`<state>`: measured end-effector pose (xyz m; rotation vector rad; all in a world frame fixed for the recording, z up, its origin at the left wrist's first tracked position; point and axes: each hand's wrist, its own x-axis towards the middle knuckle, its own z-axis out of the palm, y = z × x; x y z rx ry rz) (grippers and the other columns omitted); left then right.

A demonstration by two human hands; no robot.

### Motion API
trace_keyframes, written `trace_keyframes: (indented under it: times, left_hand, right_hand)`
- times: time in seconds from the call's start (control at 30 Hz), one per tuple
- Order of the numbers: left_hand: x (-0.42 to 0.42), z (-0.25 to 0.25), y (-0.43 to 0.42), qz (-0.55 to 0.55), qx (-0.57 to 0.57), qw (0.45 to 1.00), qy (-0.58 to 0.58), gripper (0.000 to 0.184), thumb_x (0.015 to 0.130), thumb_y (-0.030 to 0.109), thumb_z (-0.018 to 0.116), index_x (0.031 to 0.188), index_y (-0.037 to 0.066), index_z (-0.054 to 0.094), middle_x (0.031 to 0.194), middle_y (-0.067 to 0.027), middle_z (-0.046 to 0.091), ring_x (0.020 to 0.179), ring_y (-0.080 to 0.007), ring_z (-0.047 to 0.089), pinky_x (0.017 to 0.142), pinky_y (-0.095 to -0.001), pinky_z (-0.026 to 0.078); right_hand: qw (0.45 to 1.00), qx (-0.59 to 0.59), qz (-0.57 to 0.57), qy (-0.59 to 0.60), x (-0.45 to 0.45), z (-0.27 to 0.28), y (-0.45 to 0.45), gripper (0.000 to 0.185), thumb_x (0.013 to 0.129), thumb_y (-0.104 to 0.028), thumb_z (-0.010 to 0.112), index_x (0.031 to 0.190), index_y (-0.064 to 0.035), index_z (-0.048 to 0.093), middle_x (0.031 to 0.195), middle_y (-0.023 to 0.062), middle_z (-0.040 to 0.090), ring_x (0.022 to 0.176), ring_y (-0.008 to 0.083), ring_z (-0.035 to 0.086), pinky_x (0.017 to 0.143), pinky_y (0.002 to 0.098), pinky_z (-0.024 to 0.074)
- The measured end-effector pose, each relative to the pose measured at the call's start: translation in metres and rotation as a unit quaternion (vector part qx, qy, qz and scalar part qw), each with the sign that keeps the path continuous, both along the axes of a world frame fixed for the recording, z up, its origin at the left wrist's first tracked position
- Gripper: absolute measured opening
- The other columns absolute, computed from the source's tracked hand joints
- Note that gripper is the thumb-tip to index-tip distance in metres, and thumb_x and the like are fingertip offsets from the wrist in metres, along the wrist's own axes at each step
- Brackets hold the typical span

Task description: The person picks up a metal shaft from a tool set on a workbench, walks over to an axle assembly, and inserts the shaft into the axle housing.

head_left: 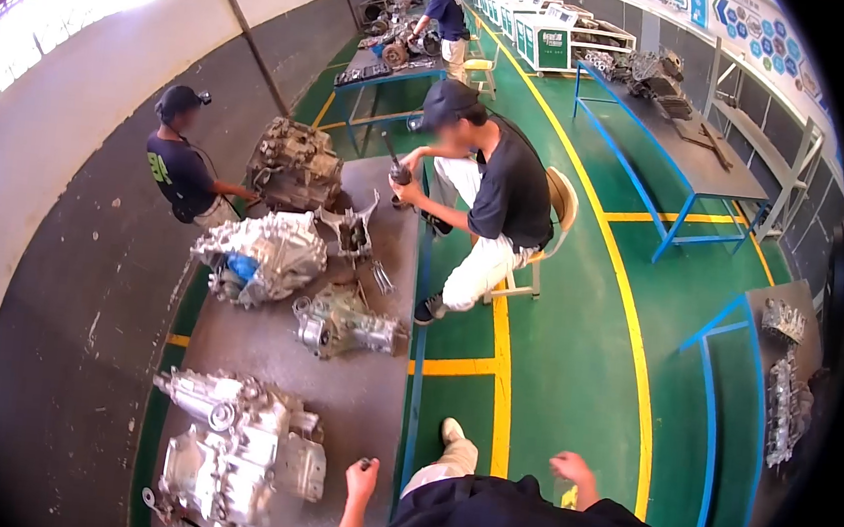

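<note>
My left hand is closed beside the near end of the workbench. A small dark bit shows at its fingers, too small to name. Nearest to it is a large silver gearbox housing at the bench's near left. My right hand is out over the green floor on the other side of my body, its fingers loosely bent and apart, with nothing visible in them. Farther up the bench lie a smaller metal housing, a gearbox with a blue part and a brownish gearbox.
A seated co-worker holds a dark tool and part at the bench's right edge. Another person stands at its left side, a third farther back. Blue-framed tables with metal parts stand to the right. Yellow lines cross the floor.
</note>
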<state>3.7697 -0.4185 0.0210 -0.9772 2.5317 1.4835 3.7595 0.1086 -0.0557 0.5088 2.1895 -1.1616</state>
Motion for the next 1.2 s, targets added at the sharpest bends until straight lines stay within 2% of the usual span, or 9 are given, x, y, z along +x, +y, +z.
trace_keyframes:
  times: [0.07,0.13,0.2,0.3,0.4,0.6,0.8,1.07,1.2]
  left_hand:
    - [-0.017,-0.023,-0.006,-0.056,-0.074,0.996,-0.011,0.036,0.082,0.03,0.063,0.072,-0.004,0.06,0.06,-0.0112,0.06,0.058,-0.0216,0.06,0.058,-0.0348,0.047]
    - [-0.032,-0.015,-0.008,-0.084,-0.034,0.992,-0.087,0.036,0.081,0.032,0.063,0.074,-0.003,0.062,0.061,-0.011,0.062,0.061,-0.0215,0.061,0.06,-0.035,0.047]
    - [-0.063,-0.015,-0.016,-0.115,0.005,0.983,-0.146,0.035,0.081,0.033,0.063,0.076,-0.002,0.064,0.063,-0.0108,0.063,0.064,-0.0213,0.063,0.063,-0.0353,0.048]
    - [-0.067,-0.034,-0.023,-0.083,0.021,0.961,-0.264,0.034,0.079,0.034,0.062,0.076,0.001,0.068,0.068,-0.0101,0.067,0.073,-0.0218,0.066,0.07,-0.035,0.05]
    - [-0.075,-0.058,-0.04,-0.115,0.003,0.948,-0.296,0.035,0.078,0.037,0.061,0.073,0.003,0.069,0.07,-0.0098,0.068,0.074,-0.0231,0.067,0.074,-0.035,0.052]
    - [-0.097,-0.044,-0.02,-0.047,-0.028,0.923,-0.38,0.036,0.078,0.038,0.059,0.08,0.004,0.072,0.08,-0.0138,0.07,0.086,-0.0286,0.067,0.082,-0.0381,0.051]
    - [-0.111,-0.016,0.016,-0.066,-0.159,0.943,-0.285,0.035,0.078,0.034,0.055,0.088,0.003,0.07,0.09,-0.0217,0.066,0.091,-0.0379,0.064,0.085,-0.0444,0.05]
    - [-0.18,0.02,0.028,0.032,-0.185,0.982,-0.037,0.028,0.08,0.021,0.057,0.064,-0.002,0.057,0.064,-0.0241,0.055,0.061,-0.0425,0.057,0.055,-0.0454,0.045]
    - [-0.214,0.049,0.026,0.109,-0.061,0.99,0.059,0.032,0.085,0.016,0.057,0.063,-0.006,0.048,0.053,-0.0155,0.037,0.047,-0.0112,0.036,0.046,-0.0346,0.031]
  right_hand:
    - [0.973,0.138,-0.135,0.123,0.002,-0.037,0.044,0.021,0.075,-0.021,0.064,0.073,-0.0002,0.067,0.063,0.0156,0.064,0.058,0.0272,0.063,0.054,0.0399,0.0488]
    - [0.876,0.345,0.332,0.06,0.031,-0.103,0.127,0.019,0.07,-0.02,0.067,0.068,-0.001,0.066,0.062,0.0167,0.063,0.056,0.0315,0.062,0.056,0.042,0.0498]
    - [0.839,0.354,0.393,0.127,0.027,-0.049,0.13,0.019,0.071,-0.016,0.059,0.071,0.0016,0.067,0.071,0.0186,0.066,0.065,0.0314,0.067,0.062,0.0416,0.0532]
    - [0.952,0.129,-0.258,-0.102,-0.011,-0.034,0.101,0.015,0.079,-0.012,0.055,0.077,0.0028,0.06,0.067,0.0174,0.063,0.057,0.0287,0.065,0.047,0.0403,0.0519]
    - [0.948,0.038,-0.313,-0.042,-0.047,-0.029,0.053,0.021,0.088,-0.014,0.046,0.099,0.0017,0.053,0.076,0.0177,0.065,0.059,0.0286,0.065,0.049,0.0405,0.0513]
    - [0.995,0.1,0.013,0.01,-0.099,-0.024,-0.003,0.021,0.081,-0.015,0.054,0.087,0.002,0.064,0.078,0.0172,0.067,0.058,0.0227,0.066,0.049,0.0359,0.0528]
    - [0.991,0.107,-0.075,-0.032,-0.195,0.069,0.01,0.028,0.074,-0.021,0.058,0.079,0.0068,0.064,0.068,0.021,0.065,0.06,0.031,0.066,0.055,0.0424,0.0517]
    - [0.992,0.09,-0.025,0.088,-0.316,-0.036,0.064,0.021,0.081,-0.013,0.051,0.073,0.0019,0.062,0.06,0.012,0.061,0.049,0.0212,0.058,0.047,0.036,0.0467]
    - [0.996,-0.03,-0.064,0.056,-0.339,0.009,0.013,0.023,0.089,-0.016,0.052,0.103,0.0013,0.057,0.08,0.0115,0.065,0.06,0.0184,0.061,0.05,0.0313,0.0485]
